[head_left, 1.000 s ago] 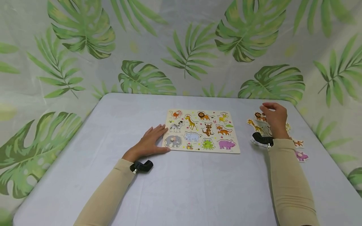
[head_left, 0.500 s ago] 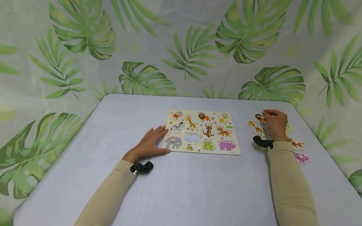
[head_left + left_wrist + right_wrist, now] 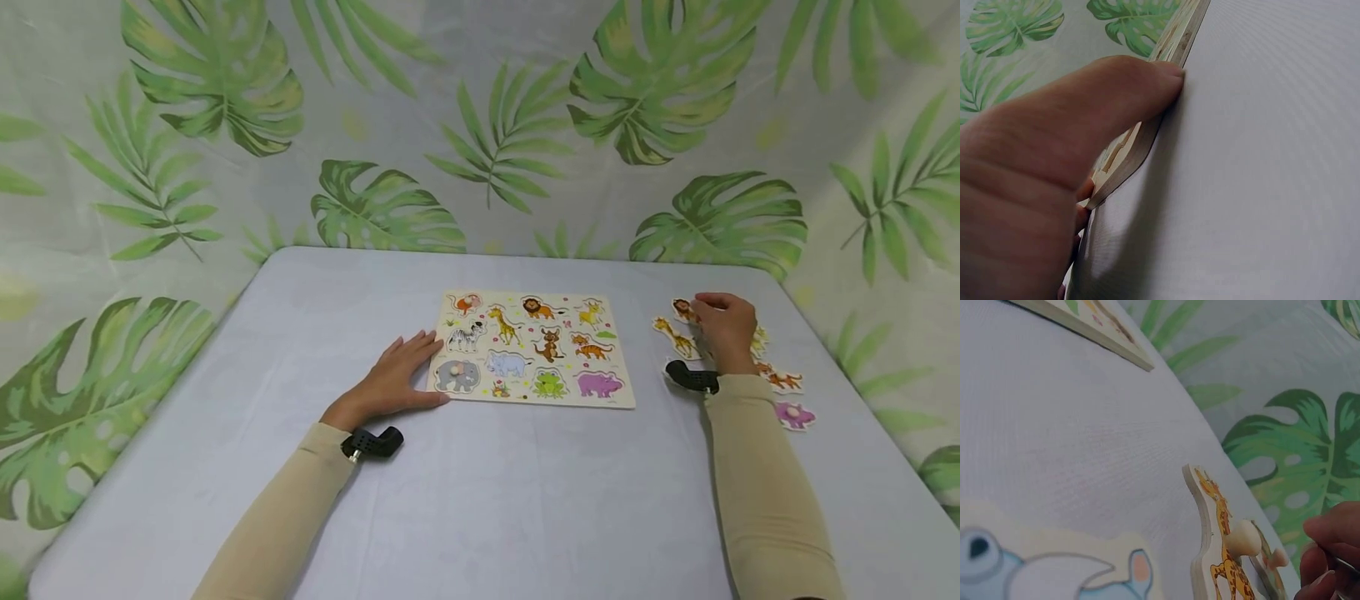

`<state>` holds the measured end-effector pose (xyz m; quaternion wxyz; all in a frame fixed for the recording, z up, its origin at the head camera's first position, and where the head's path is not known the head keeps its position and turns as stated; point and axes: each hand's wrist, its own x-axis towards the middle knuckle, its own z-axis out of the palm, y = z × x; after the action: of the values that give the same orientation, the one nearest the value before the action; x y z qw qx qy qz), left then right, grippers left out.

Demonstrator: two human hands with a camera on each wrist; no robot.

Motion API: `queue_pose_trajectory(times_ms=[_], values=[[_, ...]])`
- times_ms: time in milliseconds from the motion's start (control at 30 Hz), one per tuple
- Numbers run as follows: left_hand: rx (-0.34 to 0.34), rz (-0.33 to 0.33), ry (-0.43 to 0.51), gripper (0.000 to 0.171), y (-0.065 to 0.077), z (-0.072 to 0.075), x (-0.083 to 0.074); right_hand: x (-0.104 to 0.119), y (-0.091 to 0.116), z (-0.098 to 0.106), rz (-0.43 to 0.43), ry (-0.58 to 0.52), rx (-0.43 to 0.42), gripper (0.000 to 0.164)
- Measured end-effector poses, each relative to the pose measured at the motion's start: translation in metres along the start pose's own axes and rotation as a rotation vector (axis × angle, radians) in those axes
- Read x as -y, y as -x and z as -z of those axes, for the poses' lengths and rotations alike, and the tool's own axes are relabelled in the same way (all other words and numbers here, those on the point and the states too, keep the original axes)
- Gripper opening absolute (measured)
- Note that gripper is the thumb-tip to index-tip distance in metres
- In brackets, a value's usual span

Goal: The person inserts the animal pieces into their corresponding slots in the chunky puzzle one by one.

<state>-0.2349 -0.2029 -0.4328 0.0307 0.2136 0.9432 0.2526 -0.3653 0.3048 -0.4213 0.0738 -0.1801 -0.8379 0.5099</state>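
A wooden animal puzzle board (image 3: 517, 400) lies on the table. My left hand (image 3: 392, 379) rests flat-fingered at its left edge; in the left wrist view, the thumb (image 3: 1141, 87) lies on the rim. My right hand (image 3: 729, 332) is over loose puzzle pieces, fingertips by the lion piece (image 3: 681, 310). Its thumb and forefinger are bent close together; whether they pinch the lion's knob is unclear. In the right wrist view, the right fingers (image 3: 1335, 525) show at the edge, beside the giraffe piece (image 3: 1216, 550) with its round knob. The hand covers part of the pile.
Also loose are a tiger piece (image 3: 783, 380), a purple hippo piece (image 3: 795, 415) and, close to the right wrist camera, a blue horned animal piece (image 3: 1054, 575). Knobbed elephant (image 3: 457, 375) and monkey (image 3: 468, 303) pieces sit in the board. A leaf-patterned curtain (image 3: 495, 158) hangs behind.
My right hand has come down from above the pieces to the lion piece, its fingertips lower than a second ago. The left hand stays on the board's edge.
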Motion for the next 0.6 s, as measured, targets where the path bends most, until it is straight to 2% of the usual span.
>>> queue_pose_trajectory(times_ms=[333, 600], values=[[0.003, 0.006, -0.005, 0.095, -0.0006, 0.0001, 0.0014, -0.0026, -0.0066, -0.0044, 0.018, 0.089, 0.038, 0.046], [0.003, 0.014, -0.011, 0.095, 0.0017, 0.0007, 0.0019, -0.0032, -0.0099, -0.0086, 0.007, 0.12, 0.011, 0.046]])
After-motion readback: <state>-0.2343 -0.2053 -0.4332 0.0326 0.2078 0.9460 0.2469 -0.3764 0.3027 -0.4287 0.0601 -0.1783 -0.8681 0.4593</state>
